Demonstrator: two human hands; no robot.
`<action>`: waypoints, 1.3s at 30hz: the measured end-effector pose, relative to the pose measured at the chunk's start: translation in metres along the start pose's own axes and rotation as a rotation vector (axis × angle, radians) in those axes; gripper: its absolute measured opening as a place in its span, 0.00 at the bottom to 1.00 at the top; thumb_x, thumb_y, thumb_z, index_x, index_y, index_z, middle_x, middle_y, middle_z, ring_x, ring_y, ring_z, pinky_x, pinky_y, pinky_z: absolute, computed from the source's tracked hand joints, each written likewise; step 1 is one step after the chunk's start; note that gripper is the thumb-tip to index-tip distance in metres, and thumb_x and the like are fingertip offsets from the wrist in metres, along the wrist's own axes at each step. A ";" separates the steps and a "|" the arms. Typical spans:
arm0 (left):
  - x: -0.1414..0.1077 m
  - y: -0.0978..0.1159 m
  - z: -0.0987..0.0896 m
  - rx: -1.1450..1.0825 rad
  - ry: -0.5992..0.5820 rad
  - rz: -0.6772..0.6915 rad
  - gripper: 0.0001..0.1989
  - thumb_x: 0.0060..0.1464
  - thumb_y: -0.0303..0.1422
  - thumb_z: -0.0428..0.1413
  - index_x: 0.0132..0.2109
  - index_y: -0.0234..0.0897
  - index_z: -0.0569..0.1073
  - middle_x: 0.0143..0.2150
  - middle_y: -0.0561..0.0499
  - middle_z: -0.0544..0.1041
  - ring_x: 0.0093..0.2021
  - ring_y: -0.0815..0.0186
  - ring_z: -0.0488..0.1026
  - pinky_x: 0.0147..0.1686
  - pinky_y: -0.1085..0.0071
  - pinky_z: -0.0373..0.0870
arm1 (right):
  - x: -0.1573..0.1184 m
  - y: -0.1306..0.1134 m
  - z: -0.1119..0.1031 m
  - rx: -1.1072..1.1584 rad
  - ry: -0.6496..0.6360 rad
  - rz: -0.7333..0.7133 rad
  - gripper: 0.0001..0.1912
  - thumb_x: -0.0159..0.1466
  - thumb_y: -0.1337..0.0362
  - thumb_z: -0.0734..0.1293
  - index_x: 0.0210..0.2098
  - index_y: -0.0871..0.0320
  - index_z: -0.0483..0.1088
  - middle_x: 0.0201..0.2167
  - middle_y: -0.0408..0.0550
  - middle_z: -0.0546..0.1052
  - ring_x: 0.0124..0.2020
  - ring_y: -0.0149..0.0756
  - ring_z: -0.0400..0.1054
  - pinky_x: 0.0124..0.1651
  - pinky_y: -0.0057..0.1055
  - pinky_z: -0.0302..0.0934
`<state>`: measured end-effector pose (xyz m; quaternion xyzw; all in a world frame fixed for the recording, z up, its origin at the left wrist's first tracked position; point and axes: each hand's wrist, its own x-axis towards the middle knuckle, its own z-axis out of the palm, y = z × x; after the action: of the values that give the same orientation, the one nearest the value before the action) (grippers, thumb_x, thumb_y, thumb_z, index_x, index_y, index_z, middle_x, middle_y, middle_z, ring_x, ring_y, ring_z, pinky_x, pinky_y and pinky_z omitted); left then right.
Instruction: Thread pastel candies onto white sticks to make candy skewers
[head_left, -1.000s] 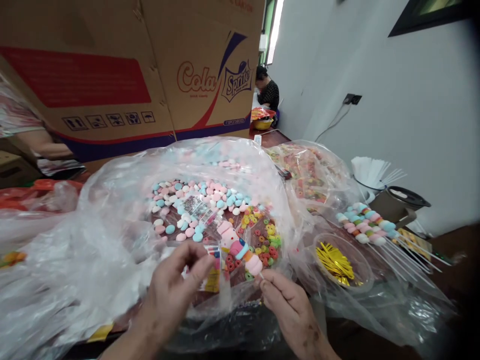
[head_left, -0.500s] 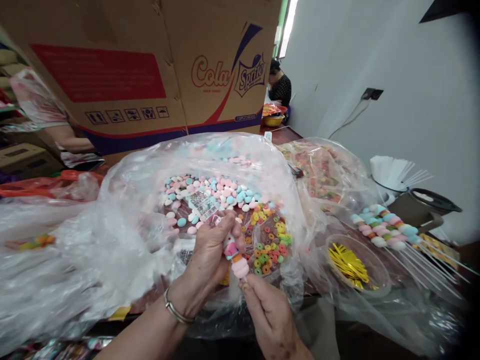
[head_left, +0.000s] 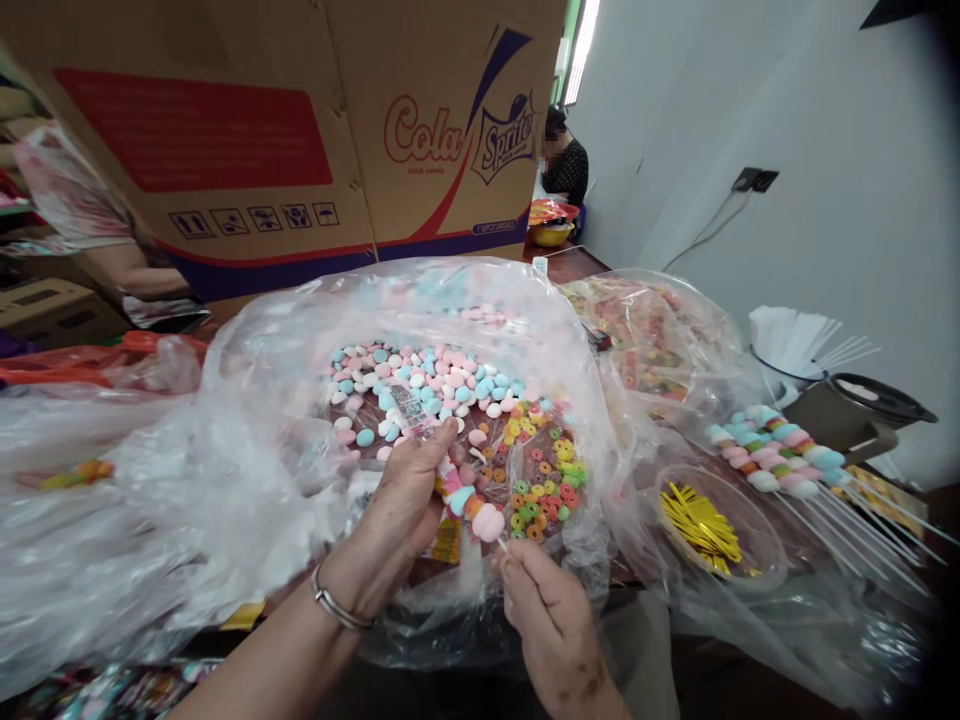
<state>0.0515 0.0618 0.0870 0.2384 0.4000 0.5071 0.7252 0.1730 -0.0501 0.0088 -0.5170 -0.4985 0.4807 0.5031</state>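
Observation:
My left hand (head_left: 405, 490), with a bracelet at the wrist, is closed around a clear printed wrapper (head_left: 411, 408) and the upper part of a candy skewer (head_left: 489, 522). Pink, orange and blue pieces of the skewer stick out below the fingers; the rest is hidden in the hand. Between thumb and fingers, my right hand (head_left: 551, 610) pinches the skewer's thin white stick just under the lowest pink piece. Behind the hands lie loose pink, blue and white candies (head_left: 450, 375) and coloured ring candies (head_left: 544, 490), inside an opened clear plastic bag (head_left: 247, 350).
A large cardboard box (head_left: 262, 120) stands behind the bag. On the right are a tub of gold twist ties (head_left: 701, 525), finished-looking candy skewers (head_left: 780, 450), a container of white sticks (head_left: 791, 340) and a dark jug (head_left: 840, 410). Two people sit farther back.
My right hand has moved slightly right, and the skewer tilts more toward the right. My left hand has shifted a little left, with more of the skewer's coloured pieces clear of its fingers.

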 end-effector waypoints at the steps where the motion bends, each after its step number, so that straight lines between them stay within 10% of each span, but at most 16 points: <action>1: 0.000 0.002 -0.001 -0.005 0.009 -0.022 0.18 0.48 0.37 0.70 0.26 0.32 0.70 0.18 0.57 0.70 0.16 0.73 0.68 0.23 0.72 0.76 | 0.000 0.001 -0.001 -0.135 0.029 -0.088 0.20 0.72 0.54 0.56 0.29 0.57 0.65 0.19 0.37 0.56 0.21 0.28 0.51 0.23 0.26 0.46; 7: -0.001 0.004 -0.003 -0.059 0.126 -0.129 0.15 0.62 0.31 0.59 0.26 0.31 0.71 0.17 0.52 0.72 0.16 0.68 0.72 0.25 0.66 0.79 | 0.003 0.001 -0.002 -0.657 0.302 -0.563 0.12 0.69 0.69 0.57 0.31 0.58 0.69 0.20 0.42 0.68 0.22 0.30 0.62 0.28 0.27 0.52; 11: -0.005 0.000 -0.003 -0.129 0.106 -0.084 0.11 0.61 0.32 0.59 0.31 0.31 0.74 0.21 0.52 0.75 0.18 0.66 0.74 0.27 0.66 0.80 | 0.003 0.000 0.003 -0.313 0.144 -0.218 0.14 0.69 0.63 0.57 0.28 0.57 0.65 0.18 0.38 0.61 0.20 0.28 0.56 0.24 0.26 0.48; 16: -0.003 0.002 -0.015 -0.280 -0.268 -0.052 0.16 0.48 0.38 0.69 0.37 0.28 0.77 0.32 0.44 0.80 0.31 0.59 0.80 0.35 0.63 0.81 | 0.004 -0.009 0.003 0.297 -0.013 0.286 0.12 0.63 0.58 0.62 0.27 0.58 0.67 0.15 0.33 0.53 0.17 0.24 0.44 0.20 0.25 0.37; 25: 0.007 -0.005 -0.011 -0.486 -0.090 -0.079 0.16 0.69 0.30 0.49 0.32 0.32 0.72 0.20 0.54 0.70 0.20 0.71 0.72 0.22 0.76 0.75 | 0.002 -0.021 0.005 0.435 -0.049 0.339 0.12 0.57 0.58 0.66 0.24 0.59 0.67 0.11 0.31 0.53 0.15 0.22 0.40 0.20 0.25 0.35; 39: -0.002 -0.016 0.004 -0.388 0.099 0.097 0.12 0.67 0.32 0.52 0.33 0.34 0.69 0.21 0.55 0.71 0.19 0.71 0.69 0.25 0.74 0.74 | -0.005 -0.005 0.013 0.001 0.109 0.123 0.20 0.66 0.48 0.62 0.26 0.56 0.62 0.18 0.35 0.55 0.19 0.26 0.48 0.21 0.25 0.41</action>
<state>0.0628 0.0539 0.0776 0.0881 0.3181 0.6201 0.7117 0.1594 -0.0549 0.0129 -0.5717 -0.4374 0.4822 0.4993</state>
